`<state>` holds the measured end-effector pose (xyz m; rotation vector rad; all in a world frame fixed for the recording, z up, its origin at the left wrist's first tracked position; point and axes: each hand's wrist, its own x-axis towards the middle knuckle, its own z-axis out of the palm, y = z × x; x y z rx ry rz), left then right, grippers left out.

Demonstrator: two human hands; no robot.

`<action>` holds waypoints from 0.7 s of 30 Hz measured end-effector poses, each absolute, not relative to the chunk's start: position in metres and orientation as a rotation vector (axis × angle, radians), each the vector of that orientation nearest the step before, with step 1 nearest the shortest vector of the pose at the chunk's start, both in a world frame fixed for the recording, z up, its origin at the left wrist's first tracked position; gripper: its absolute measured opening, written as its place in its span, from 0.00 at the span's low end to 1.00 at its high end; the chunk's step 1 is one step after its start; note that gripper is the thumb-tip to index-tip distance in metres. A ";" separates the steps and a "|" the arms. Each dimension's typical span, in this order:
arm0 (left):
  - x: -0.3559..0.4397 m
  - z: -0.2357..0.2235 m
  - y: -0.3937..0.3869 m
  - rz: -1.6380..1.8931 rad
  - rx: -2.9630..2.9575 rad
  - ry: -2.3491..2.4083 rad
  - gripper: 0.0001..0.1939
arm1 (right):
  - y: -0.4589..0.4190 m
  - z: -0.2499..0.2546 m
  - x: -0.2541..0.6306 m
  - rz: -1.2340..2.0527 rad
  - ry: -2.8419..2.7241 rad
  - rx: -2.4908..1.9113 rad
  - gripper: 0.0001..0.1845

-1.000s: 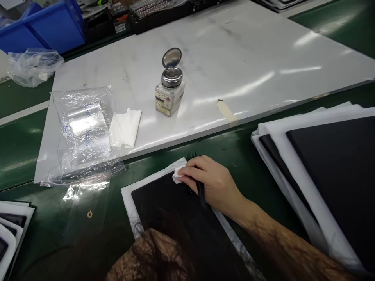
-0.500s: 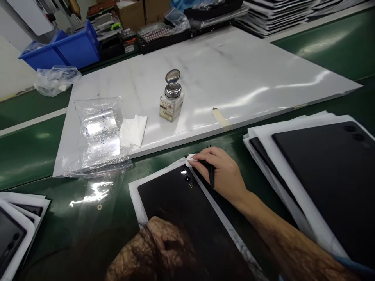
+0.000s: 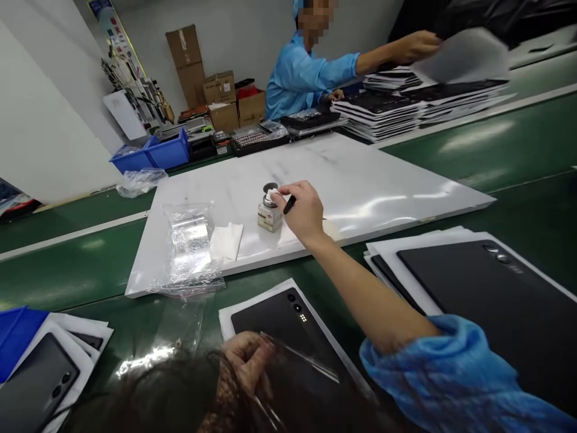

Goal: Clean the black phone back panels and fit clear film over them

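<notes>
My right hand [image 3: 303, 211] pinches a small white wipe [image 3: 272, 195] against the metal top of a square dispenser bottle [image 3: 269, 218], whose lid is flipped up. A slim black tool [image 3: 290, 204] is also tucked in that hand; its kind is unclear. Below, my left hand [image 3: 247, 361] is closed in a pinch on what looks like a clear plastic film [image 3: 311, 362], seen by its shiny edges over a dark tablet back panel [image 3: 265, 313]. That panel has camera rings at its top corner and lies on white sheet. Dark strands of hair partly cover the left hand.
A white board [image 3: 360, 174] lies across the green bench, bearing a clear bag [image 3: 189, 246] and a folded white cloth [image 3: 228, 242]. Layered panels sit right [image 3: 473, 276] and left [image 3: 40, 379]. A co-worker in blue [image 3: 306, 72] lifts a sheet behind tall stacks [image 3: 383, 117].
My right hand has moved with the wipe from the panel's camera corner up to the bottle. The view has tilted up, bringing the co-worker into sight. Film edges now show at my left hand.
</notes>
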<state>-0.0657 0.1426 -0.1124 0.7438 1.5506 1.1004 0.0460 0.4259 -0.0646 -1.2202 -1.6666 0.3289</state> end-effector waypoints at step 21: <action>-0.068 -0.091 0.138 1.229 0.882 1.474 0.04 | 0.181 -0.131 0.137 1.233 -1.944 -0.916 0.23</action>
